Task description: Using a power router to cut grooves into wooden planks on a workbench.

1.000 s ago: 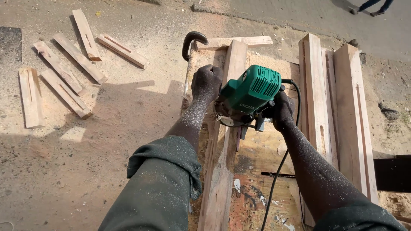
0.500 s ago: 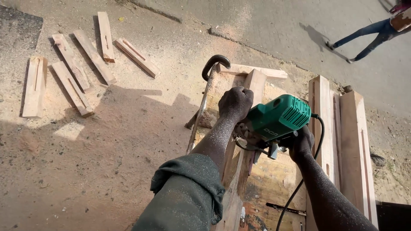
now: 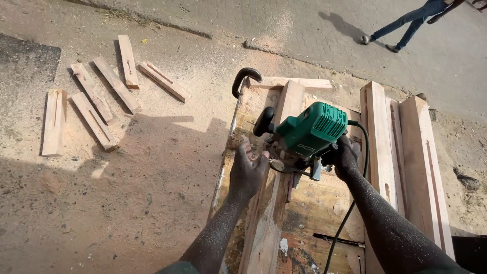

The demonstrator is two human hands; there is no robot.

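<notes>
Green router (image 3: pixel 310 133) on a long timber plank (image 3: pixel 271 203), between two dusty hands.

Sitting on the plank atop the worn table (image 3: pixel 324 208), the router has its black knob (image 3: pixel 264 121) free on the left side. One left hand (image 3: pixel 248 170) lies just beside the router's base, fingers loosely apart, resting on the plank and gripping nothing. One right hand (image 3: pixel 345 155) is closed around the router's right handle. One black cord (image 3: pixel 350 213) trails from the machine down past the right forearm. One curved black clamp handle (image 3: pixel 245 78) rises at the table's far end. Three thick beams (image 3: pixel 401 152) lie side by side right of the router. Six short slotted wood pieces (image 3: pixel 96 101) lie well apart on the sawdust-covered ground (image 3: pixel 127 193).
</notes>
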